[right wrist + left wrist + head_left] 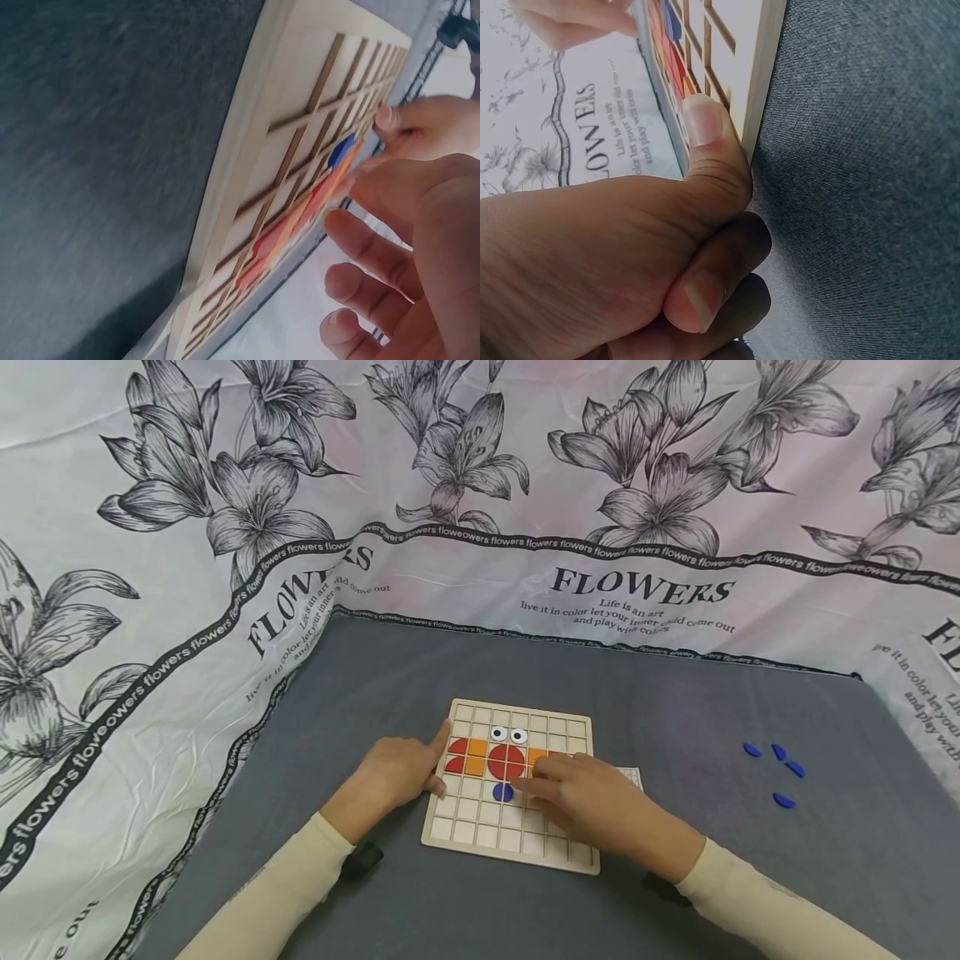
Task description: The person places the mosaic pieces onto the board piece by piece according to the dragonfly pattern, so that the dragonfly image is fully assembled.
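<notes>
A wooden grid board (510, 841) lies on the grey surface with flat coloured pieces set in its cells. My left hand (393, 768) holds the board's left edge, thumb over the rim and index finger along the side; its other fingers curl under in the left wrist view. My right hand (592, 797) hovers over the board's right half with fingers loosely bent, fingertips right at a blue round shape (501, 792). Above that sit a red circle (504, 762) made of quarters and two eye pieces (498, 734). Orange squares (476, 747) and red quarter pieces (456, 764) fill cells to the left.
Several blue half-round pieces (783, 800) lie loose on the grey surface (720, 718) at the right. A white gridded sheet (632, 776) shows partly from behind the right hand. A flower-printed cloth (465, 577) borders the back and left side.
</notes>
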